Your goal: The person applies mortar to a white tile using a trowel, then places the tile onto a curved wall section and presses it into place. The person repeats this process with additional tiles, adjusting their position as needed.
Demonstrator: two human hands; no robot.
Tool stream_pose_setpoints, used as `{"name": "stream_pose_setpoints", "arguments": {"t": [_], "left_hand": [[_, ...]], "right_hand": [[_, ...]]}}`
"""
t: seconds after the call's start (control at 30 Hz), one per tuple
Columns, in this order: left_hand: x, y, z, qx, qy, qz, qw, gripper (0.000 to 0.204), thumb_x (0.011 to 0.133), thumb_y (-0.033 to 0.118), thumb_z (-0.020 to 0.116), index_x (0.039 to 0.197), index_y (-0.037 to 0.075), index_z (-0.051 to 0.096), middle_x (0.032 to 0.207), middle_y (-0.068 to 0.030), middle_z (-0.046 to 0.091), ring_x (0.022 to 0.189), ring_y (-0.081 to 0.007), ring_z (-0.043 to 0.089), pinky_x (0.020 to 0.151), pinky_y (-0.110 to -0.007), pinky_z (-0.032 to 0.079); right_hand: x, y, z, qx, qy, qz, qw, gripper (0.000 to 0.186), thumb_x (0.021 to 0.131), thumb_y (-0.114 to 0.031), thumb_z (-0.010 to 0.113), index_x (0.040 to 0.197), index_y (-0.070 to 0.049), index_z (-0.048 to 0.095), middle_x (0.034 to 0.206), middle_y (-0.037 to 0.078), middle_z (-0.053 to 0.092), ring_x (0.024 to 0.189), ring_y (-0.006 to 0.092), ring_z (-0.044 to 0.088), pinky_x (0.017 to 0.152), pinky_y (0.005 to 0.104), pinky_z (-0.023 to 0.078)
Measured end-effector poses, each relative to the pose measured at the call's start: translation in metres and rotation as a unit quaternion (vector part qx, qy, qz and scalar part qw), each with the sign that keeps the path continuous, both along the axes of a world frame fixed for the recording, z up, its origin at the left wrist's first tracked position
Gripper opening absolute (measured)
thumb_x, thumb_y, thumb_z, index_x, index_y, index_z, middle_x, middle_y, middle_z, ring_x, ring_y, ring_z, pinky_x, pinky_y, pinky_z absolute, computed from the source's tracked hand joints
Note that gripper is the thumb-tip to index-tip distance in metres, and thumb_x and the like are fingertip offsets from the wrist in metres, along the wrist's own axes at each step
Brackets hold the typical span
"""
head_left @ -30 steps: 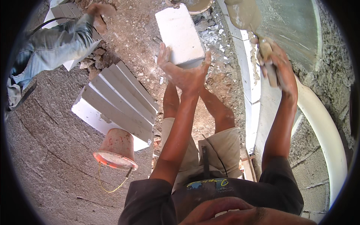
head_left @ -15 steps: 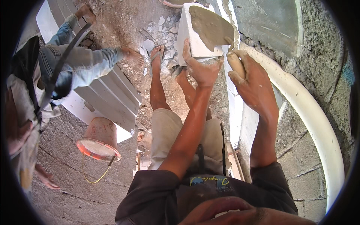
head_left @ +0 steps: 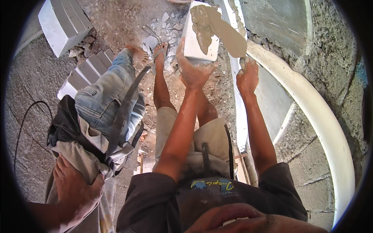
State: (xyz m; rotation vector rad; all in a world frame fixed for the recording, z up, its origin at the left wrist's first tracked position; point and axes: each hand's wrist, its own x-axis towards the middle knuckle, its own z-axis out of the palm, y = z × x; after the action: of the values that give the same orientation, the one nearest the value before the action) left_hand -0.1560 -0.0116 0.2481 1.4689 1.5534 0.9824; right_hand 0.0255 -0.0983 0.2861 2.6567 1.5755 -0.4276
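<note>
In the head view, the person's left hand (head_left: pixel 195 73) is spread wide around the near end of a white rectangular lightweight block (head_left: pixel 190 48), holding it up in front of the knees, fingers along its left side. The right hand (head_left: pixel 247 77) is closed round the handle end of a metal trowel (head_left: pixel 232 40) whose blade is coated in grey-brown mortar; it lies to the right of the block, its blade reaching left and far across the top face.

A second ago that face was bare and the trowel was off to the right, over the long white row of blocks (head_left: pixel 241 112). Now a ragged patch of wet mortar (head_left: pixel 203 35) covers the far and middle part of the face, while the near end is still white. As I judge it, coating the block has begun but is only partial.

A co-worker in pale blue jeans (head_left: pixel 107 105) has also come nearer on the left and now hides much of the nearer stack of white blocks (head_left: pixel 86 72); the bucket seen there half a second ago is out of sight. The co-worker's hand (head_left: pixel 77 184) rests on grey cloth, well apart from the block.
</note>
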Motion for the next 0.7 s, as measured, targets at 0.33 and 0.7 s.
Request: {"name": "stream_pose_setpoints", "arguments": {"t": [0.33, 0.7], "left_hand": [[-0.015, 0.002, -0.001, -0.011, -0.056, 0.006, 0.998, 0.118, 0.056, 0.038, 0.099, 0.149, -0.001, 0.038, 0.145, -0.0215, 0.047, 0.136, -0.0386, 0.047, 0.115, -0.048, 0.042], [-0.03, 0.009, 0.013, -0.032, -0.007, 0.014, 0.999, 0.117, 0.055, 0.037, 0.099, 0.149, 0.0, 0.039, 0.142, -0.022, 0.049, 0.133, -0.0392, 0.05, 0.112, -0.048, 0.043]], "right_hand": [[0.036, 0.121, 0.157, -0.234, 0.332, -0.148, 0.902, 0.056, 0.099, -0.046, 0.063, 0.139, -0.007, 0.059, 0.098, 0.014, 0.069, 0.071, 0.0217, 0.063, 0.07, 0.0377, 0.053], [0.014, 0.162, 0.184, -0.424, 0.327, -0.057, 0.843, 0.05, 0.097, -0.046, 0.061, 0.123, -0.003, 0.068, 0.075, 0.007, 0.061, 0.051, 0.0134, 0.05, 0.049, 0.033, 0.04]]}}
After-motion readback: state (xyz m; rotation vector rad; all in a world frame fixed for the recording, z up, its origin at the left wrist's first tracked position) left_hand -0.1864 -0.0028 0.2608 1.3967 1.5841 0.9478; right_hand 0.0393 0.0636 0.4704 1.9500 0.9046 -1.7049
